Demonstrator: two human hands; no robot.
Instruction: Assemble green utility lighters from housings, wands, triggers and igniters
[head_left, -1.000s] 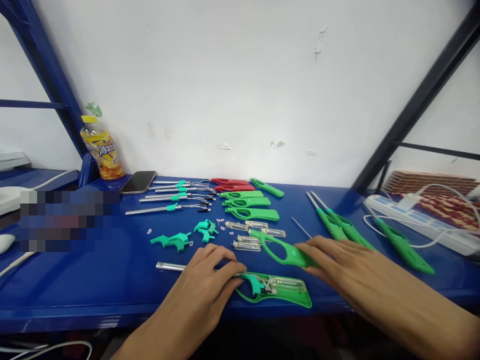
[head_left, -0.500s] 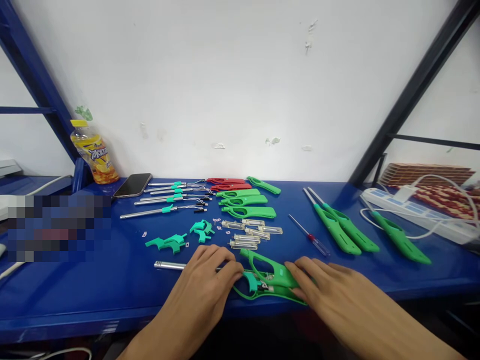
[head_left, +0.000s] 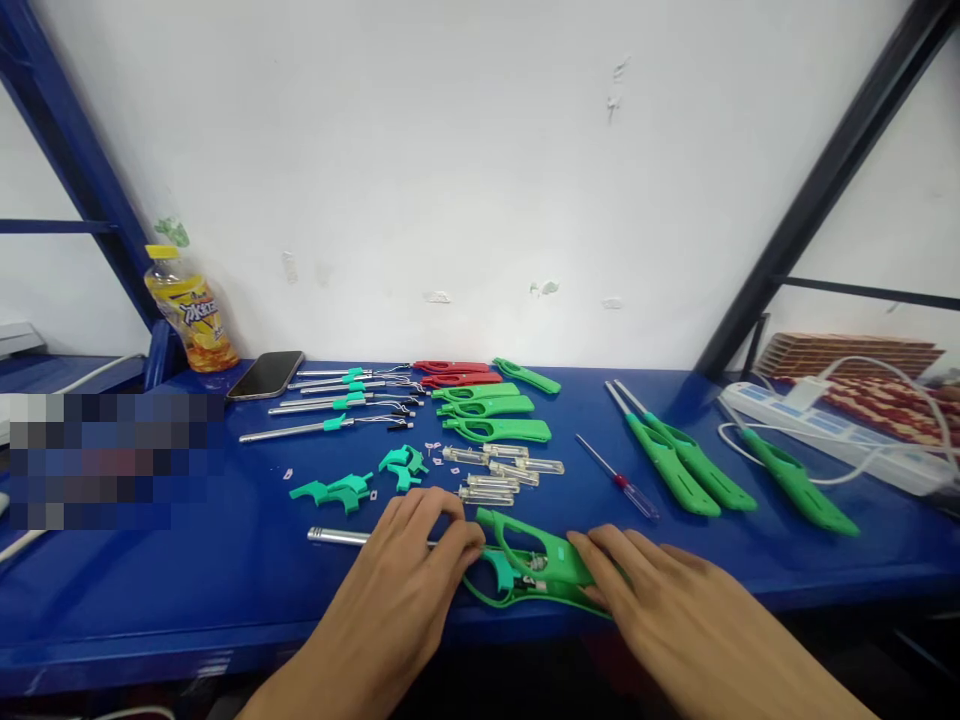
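At the front of the bench lies a partly open gas lighter, its metal barrel (head_left: 337, 537) pointing left. My left hand (head_left: 412, 565) is closed around the lighter where the barrel meets the handle, fingertips beside the teal trigger (head_left: 501, 572). The upper green handle half (head_left: 551, 553) sits askew over the lower green handle half (head_left: 517, 599), with a gap between them showing a black-tipped wire and inner parts. My right hand (head_left: 649, 585) pinches both halves at the rear end. What lies beneath my fingers is hidden.
Clear fuel tanks (head_left: 491, 485), loose teal triggers (head_left: 345, 492) and wired metal barrels (head_left: 322, 406) lie beyond my hands, with green shells (head_left: 499, 430) and red shells (head_left: 457, 379) behind. A screwdriver (head_left: 630, 490), assembled lighters (head_left: 675, 470) and a power strip (head_left: 840, 440) are rightward; a phone (head_left: 266, 375) and bottle (head_left: 195, 315) leftward.
The upper green half has shifted slightly left and down against the lower half, my right hand moving with it. My left hand stays nearly where it was.
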